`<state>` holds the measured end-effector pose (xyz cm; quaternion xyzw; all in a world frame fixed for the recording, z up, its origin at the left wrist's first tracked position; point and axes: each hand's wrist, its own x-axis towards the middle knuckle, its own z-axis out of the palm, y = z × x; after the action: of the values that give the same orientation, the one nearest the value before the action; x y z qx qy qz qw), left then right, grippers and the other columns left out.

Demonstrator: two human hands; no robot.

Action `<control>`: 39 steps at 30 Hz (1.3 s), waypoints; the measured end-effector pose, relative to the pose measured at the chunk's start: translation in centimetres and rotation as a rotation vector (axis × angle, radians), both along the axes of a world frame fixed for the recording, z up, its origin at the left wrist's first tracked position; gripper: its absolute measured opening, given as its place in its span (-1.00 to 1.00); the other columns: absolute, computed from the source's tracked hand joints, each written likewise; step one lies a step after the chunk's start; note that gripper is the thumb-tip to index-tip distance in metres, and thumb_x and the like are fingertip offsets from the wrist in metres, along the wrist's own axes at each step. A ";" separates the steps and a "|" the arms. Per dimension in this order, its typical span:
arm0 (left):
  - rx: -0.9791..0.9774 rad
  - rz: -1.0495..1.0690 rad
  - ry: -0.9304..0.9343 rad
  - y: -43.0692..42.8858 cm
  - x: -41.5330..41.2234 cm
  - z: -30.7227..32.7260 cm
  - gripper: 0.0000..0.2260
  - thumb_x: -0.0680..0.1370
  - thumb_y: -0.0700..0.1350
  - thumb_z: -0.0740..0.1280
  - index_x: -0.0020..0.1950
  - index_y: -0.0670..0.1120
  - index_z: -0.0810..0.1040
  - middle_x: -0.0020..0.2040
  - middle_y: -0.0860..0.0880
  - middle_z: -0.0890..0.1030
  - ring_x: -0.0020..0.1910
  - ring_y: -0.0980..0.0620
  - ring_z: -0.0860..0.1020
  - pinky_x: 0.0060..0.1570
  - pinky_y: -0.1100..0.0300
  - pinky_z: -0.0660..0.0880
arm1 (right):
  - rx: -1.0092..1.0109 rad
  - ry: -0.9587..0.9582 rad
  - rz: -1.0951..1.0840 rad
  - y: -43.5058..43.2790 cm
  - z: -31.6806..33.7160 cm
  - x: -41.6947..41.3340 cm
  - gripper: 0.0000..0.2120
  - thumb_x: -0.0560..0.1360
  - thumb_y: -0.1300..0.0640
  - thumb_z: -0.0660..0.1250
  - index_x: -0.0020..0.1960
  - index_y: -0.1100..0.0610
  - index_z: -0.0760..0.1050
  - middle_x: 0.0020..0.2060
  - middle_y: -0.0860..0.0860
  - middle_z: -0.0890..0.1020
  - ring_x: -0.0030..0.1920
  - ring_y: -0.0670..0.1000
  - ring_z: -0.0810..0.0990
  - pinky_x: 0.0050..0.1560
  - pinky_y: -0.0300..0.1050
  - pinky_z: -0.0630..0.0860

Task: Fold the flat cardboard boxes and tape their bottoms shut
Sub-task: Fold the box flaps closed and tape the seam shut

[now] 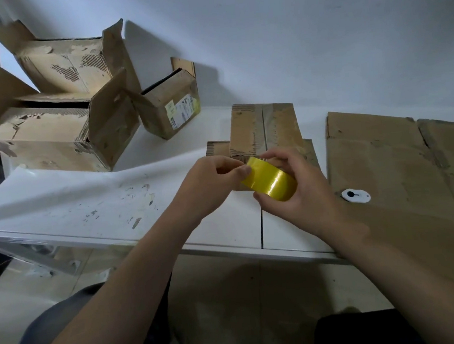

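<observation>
Centre of frame: right hand (301,193) grips tape roll (271,182), left hand (213,183) pinches its edge, w/ a box (263,128) behind.

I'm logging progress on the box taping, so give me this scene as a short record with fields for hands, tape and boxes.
Left: left hand pinches the edge of the tape roll
Right: right hand grips the tape roll
Current box: small box just behind the hands, flaps folded shut on top
Unfolded: flat cardboard on the right of the table, white disc on it
Folded: open boxes at far left
</observation>
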<state>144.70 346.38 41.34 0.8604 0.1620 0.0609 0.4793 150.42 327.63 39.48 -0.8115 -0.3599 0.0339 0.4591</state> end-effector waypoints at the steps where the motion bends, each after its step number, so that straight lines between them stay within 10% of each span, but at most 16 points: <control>1: 0.010 0.014 -0.015 0.1 0.0 0.0 -0.87 0.60 0.06 0.38 0.09 0.09 0.67 -0.13 0.24 0.62 -0.12 0.23 0.58 -0.24 0.34 0.43 | -0.012 -0.006 0.000 0.0 0.0 0.0 -0.32 0.39 -0.03 0.59 0.36 -0.21 0.29 0.18 -0.26 0.48 0.14 -0.17 0.52 -0.09 -0.31 0.59; 25: 0.294 0.034 -0.069 -0.1 0.4 -0.7 -0.90 0.65 -0.04 0.32 -0.06 0.06 0.50 -0.15 0.11 0.55 -0.16 0.14 0.50 -0.21 0.35 0.35 | -0.169 -0.063 0.007 0.3 0.3 0.5 -0.35 0.42 -0.19 0.51 0.37 -0.22 0.23 0.14 -0.26 0.41 -0.01 -0.18 0.51 -0.17 -0.35 0.45; 32: 0.095 0.065 -0.069 -0.7 0.8 -1.4 -0.93 0.60 0.00 0.40 -0.04 0.06 0.54 -0.14 0.07 0.62 -0.13 0.10 0.59 -0.23 0.30 0.45 | -0.205 -0.083 0.022 -0.5 0.3 1.2 -0.33 0.41 -0.17 0.53 0.35 -0.24 0.21 0.19 -0.21 0.45 0.10 -0.09 0.52 -0.12 -0.30 0.50; 35: -0.131 0.090 -0.023 -0.8 1.0 -1.4 -0.64 0.55 0.08 0.45 0.24 -0.01 0.43 0.02 0.04 0.60 -0.01 0.05 0.61 -0.07 0.19 0.58 | -0.221 -0.120 0.058 -0.9 0.3 1.3 -0.32 0.39 -0.19 0.54 0.31 -0.33 0.15 0.15 -0.28 0.41 0.04 -0.11 0.51 -0.14 -0.33 0.47; 39: 0.064 -0.014 -0.094 -1.1 1.0 -1.5 -0.84 0.58 0.04 0.41 0.09 0.04 0.70 -0.18 0.20 0.65 -0.15 0.22 0.60 -0.24 0.41 0.46 | -0.221 -0.157 0.077 -1.6 0.2 1.7 -0.32 0.38 -0.22 0.54 0.25 -0.43 0.12 0.14 -0.34 0.38 -0.01 -0.15 0.51 -0.14 -0.35 0.46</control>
<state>145.70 345.29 39.79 0.8726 0.1311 0.1030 0.4590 152.13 325.99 39.68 -0.8428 -0.4196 0.0274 0.3358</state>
